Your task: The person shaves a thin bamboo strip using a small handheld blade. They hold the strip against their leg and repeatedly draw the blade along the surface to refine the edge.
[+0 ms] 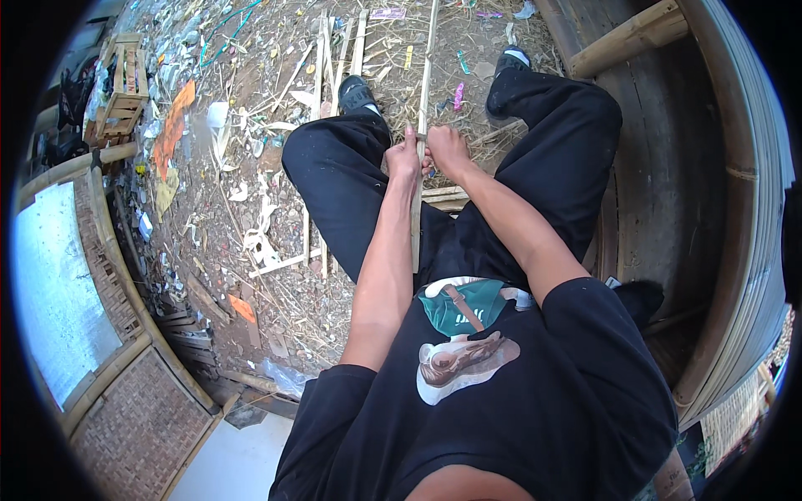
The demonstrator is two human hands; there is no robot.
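A long pale bamboo strip [428, 63] runs away from my lap, between my knees, toward the far ground. My left hand [403, 160] is wrapped round it, the thumb lying along its side. Close by on the right, my right hand [449, 151] is a closed fist beside the strip. Between the two hands a small dark edge [421, 137] crosses the strip; it looks like part of a blade, but most of it is hidden. What sits inside the right fist does not show.
More bamboo strips [360, 43] lie past my left foot. Litter and shavings [263, 242] cover the ground to the left. A wooden crate [127, 83] stands far left, above a woven bamboo panel [142, 426]. Dark boards [660, 167] and a curved bamboo edge [739, 175] flank my right side.
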